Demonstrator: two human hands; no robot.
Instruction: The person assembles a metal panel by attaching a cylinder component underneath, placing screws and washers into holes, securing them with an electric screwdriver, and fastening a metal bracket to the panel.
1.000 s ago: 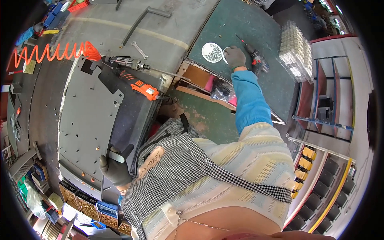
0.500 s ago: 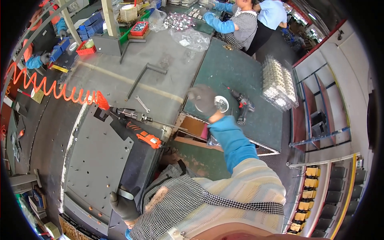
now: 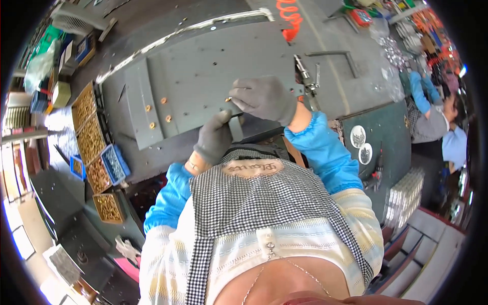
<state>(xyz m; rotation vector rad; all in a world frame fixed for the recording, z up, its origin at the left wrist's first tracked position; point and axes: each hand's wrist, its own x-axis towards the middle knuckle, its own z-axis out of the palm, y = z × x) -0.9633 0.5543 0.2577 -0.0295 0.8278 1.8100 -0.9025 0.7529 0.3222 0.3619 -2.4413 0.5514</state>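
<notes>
My left hand [image 3: 216,134], in a grey glove, is closed around a flat light-grey metal piece [image 3: 236,128] at the plate's near edge. I cannot make out what kind of piece it is. My right hand [image 3: 264,99], also gloved, is over the grey metal plate [image 3: 188,76] with its fingertips pinched together. Whatever they may hold is hidden. A small brass-coloured fitting [image 3: 227,99] shows right beside those fingertips. Several more brass fittings stand on the plate's left part, among small dark studs.
Bins of brass parts [image 3: 91,137] and a blue bin of silver parts [image 3: 115,163] stand to the left. Right of me are two white bowls [image 3: 358,136] and a power drill [image 3: 375,178]. An air tool [image 3: 302,66] lies beyond my right hand. Another person [image 3: 432,112] sits far right.
My right hand has come from beside the white bowl on the right table to the plate. My left hand has moved up along the plate's edge, still holding the flat piece. My view has turned left.
</notes>
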